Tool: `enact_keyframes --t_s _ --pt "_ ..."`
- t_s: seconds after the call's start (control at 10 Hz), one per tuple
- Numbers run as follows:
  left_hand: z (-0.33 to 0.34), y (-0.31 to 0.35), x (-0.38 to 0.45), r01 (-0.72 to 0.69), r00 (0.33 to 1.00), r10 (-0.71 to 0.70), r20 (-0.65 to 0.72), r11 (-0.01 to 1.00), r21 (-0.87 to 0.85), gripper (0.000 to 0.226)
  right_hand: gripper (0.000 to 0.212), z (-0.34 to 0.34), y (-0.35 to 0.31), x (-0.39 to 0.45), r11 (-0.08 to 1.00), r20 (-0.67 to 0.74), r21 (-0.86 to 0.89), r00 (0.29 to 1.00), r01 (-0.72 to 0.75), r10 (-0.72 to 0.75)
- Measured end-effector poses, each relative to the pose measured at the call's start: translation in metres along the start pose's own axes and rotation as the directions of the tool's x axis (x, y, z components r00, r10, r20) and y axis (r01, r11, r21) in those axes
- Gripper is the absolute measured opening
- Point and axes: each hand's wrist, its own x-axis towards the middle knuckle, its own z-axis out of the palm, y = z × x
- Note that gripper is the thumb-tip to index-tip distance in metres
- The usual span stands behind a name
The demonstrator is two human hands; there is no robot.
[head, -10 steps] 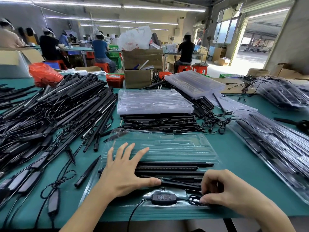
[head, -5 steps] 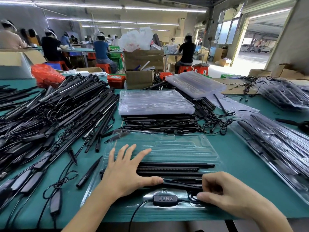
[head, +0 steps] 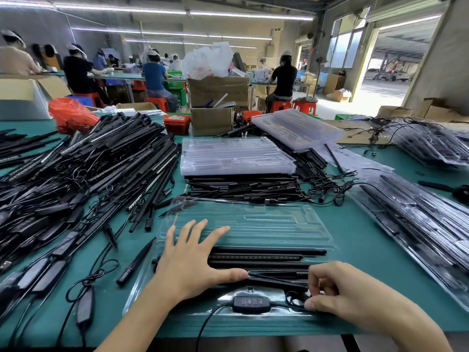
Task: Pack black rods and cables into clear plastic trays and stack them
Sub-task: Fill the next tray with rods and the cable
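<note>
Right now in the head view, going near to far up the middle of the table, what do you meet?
Inline controller → black rods in the open clear tray → loose black rods → stack of empty clear trays → small cardboard box

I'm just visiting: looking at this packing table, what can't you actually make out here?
- Head view: the left ends of the black rods in the clear tray lie under the left hand.
- The cable beside the controller is partly covered by the right hand; its coil is unclear.
- The controller's button markings are too small.
- The packed trays at right are blurred and glare-covered.
</note>
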Motion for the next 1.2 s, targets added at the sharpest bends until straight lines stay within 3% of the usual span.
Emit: enact_keyframes --t_s 0.3,0.6,0.7,1.0,1.1,1.2 --pt "0.000 -0.001 0.000 -0.005 1.000 0.005 -0.002 1.000 0.012 0.114 0.019 -0.006 0.002 0.004 0.996 0.097 0.083 0.995 0.012 -0.020" --pt "0.001 -0.001 0.001 -0.006 1.000 0.006 -0.012 1.000 0.010 0.115 0.022 -0.006 0.003 0.001 0.974 0.097 0.207 0.989 0.088 -0.110" --pt "0.002 -0.001 0.000 -0.009 1.000 0.009 -0.021 1.000 0.013 0.115 0.013 -0.007 0.002 -0.001 0.976 0.120 0.202 0.987 0.084 -0.110" --pt "0.003 -0.002 0.002 -0.007 1.000 0.008 -0.025 0.999 0.031 0.115 0.018 -0.008 -0.001 0.001 0.975 0.147 0.203 0.982 0.085 -0.116" --pt "0.005 -0.003 0.002 -0.006 1.000 0.007 -0.026 0.999 0.034 0.114 0.011 -0.012 -0.003 0.000 0.940 0.092 0.317 0.982 0.126 -0.163" --pt "0.006 -0.004 0.002 -0.004 1.000 0.005 -0.025 0.999 0.032 0.113 0.010 -0.015 0.000 0.013 0.881 -0.159 0.429 0.977 0.198 -0.142"
